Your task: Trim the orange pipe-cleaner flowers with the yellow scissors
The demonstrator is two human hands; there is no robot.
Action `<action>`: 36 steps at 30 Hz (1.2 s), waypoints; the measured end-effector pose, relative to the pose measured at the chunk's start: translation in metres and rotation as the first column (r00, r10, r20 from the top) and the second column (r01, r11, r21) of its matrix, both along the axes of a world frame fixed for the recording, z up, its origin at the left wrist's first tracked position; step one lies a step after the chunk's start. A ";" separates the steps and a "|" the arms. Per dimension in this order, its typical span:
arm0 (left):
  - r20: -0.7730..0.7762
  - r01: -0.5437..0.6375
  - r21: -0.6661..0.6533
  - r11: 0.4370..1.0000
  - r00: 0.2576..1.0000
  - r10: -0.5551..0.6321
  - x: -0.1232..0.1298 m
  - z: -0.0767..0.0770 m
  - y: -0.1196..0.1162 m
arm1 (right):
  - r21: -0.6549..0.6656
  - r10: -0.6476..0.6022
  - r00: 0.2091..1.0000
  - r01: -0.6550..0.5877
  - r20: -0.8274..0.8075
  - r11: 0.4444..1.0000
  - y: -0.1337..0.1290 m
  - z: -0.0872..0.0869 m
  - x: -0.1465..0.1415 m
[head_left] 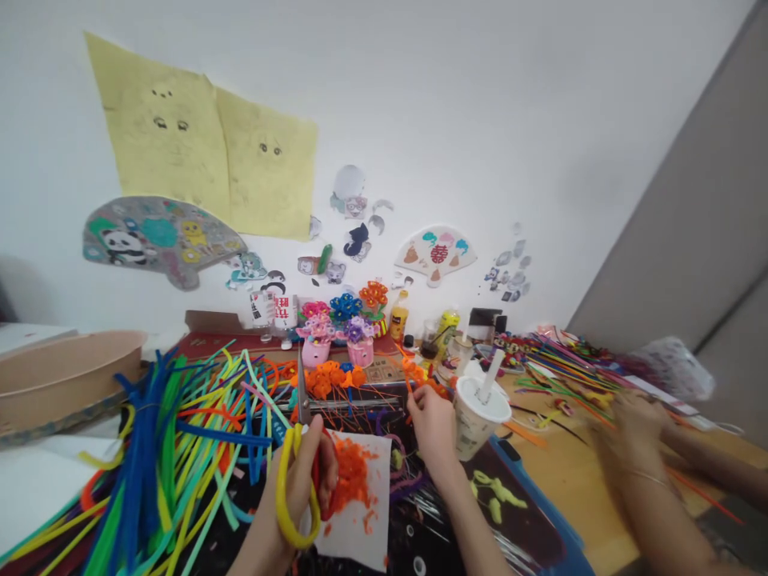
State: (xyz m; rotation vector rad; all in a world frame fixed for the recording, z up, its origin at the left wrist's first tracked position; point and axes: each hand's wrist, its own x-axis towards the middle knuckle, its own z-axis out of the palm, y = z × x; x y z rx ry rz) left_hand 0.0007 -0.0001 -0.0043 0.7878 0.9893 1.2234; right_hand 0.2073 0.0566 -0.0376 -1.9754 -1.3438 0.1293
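My left hand (321, 460) is closed on scissors (289, 464) with yellow and red handles, their blades pointing up. My right hand (433, 428) pinches an orange pipe cleaner piece (410, 372) between thumb and fingers, beside a lidded paper cup (480, 412) with a thick straw. Under the left hand lies a white paper sheet (377, 512) scattered with orange fuzz clippings (353, 472). Orange pipe cleaner flowers (327, 378) on thin stems rest just behind. It is unclear whether the right hand's piece is a finished flower.
A big heap of coloured pipe cleaners (159, 456) fills the left side, near a beige basin (66, 368). Small pink pots (316, 350) of flowers stand by the wall. At right, another person's hands (639, 420) work over more pipe cleaners (570, 364).
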 end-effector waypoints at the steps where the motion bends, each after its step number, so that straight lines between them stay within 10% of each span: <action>1: -0.010 -0.005 0.006 1.000 1.000 0.005 -0.001 0.000 0.000 | 0.014 -0.027 0.999 0.027 0.025 1.000 -0.001 0.000 0.000; 7: -0.111 0.032 0.019 0.999 0.993 -0.029 -0.001 -0.009 0.001 | 0.097 -0.048 0.998 0.043 0.050 0.994 -0.005 0.002 0.002; 15: -0.279 0.041 0.094 0.995 0.960 -0.013 0.009 -0.023 -0.004 | 0.285 0.218 0.969 -0.177 -0.118 0.942 -0.003 0.001 0.005; 28: -0.233 -0.150 0.404 0.902 0.937 0.261 -0.016 0.034 0.026 | 0.389 0.656 0.736 -0.661 0.166 0.642 -0.027 0.036 -0.050; 36: -0.180 -0.012 0.223 0.975 0.982 0.054 -0.003 0.017 0.020 | 0.341 0.713 0.659 -0.745 0.240 0.574 -0.034 0.014 -0.052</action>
